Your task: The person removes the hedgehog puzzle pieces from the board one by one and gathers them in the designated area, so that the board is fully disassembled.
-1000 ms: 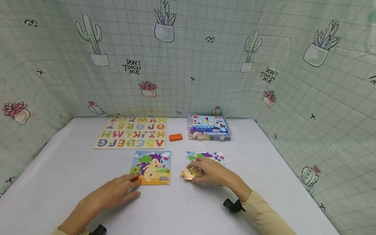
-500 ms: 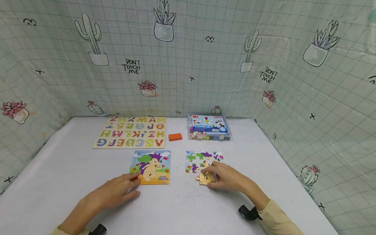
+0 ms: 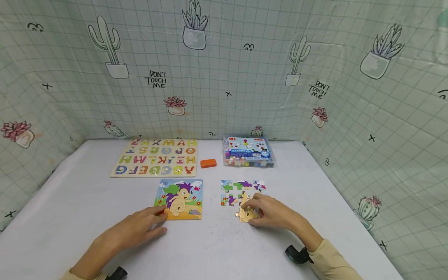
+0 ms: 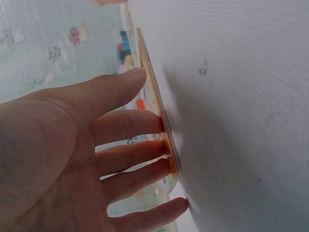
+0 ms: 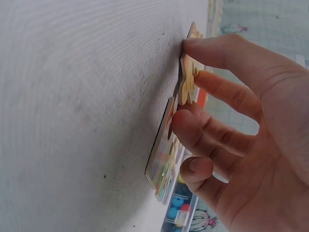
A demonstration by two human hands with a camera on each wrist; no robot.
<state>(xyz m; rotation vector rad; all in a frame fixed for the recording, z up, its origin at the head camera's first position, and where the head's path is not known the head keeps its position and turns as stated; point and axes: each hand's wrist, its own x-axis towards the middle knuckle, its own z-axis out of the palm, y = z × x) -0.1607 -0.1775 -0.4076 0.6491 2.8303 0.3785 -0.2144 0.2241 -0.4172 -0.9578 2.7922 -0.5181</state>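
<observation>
A square hedgehog picture board lies left of the middle of the table. My left hand rests its fingertips on the near left corner of that board; in the left wrist view its fingers are extended and spread. Between thumb and fingers, my right hand pinches a pale yellow jigsaw puzzle piece, low at the table. Just beyond it are several jigsaw pieces set out in rows, partly covered by this hand. Another piece lies beneath its fingers in the right wrist view.
Toward the back left lies an alphabet board with coloured letters. An orange block sits right of it. A clear plastic box of coloured parts stands at the back right. Patterned cloth hangs behind the white table.
My right hand has moved to the right with the jigsaw puzzle piece, uncovering pieces in the rows, then shifted slightly nearer. My left hand has stayed on the picture board.
</observation>
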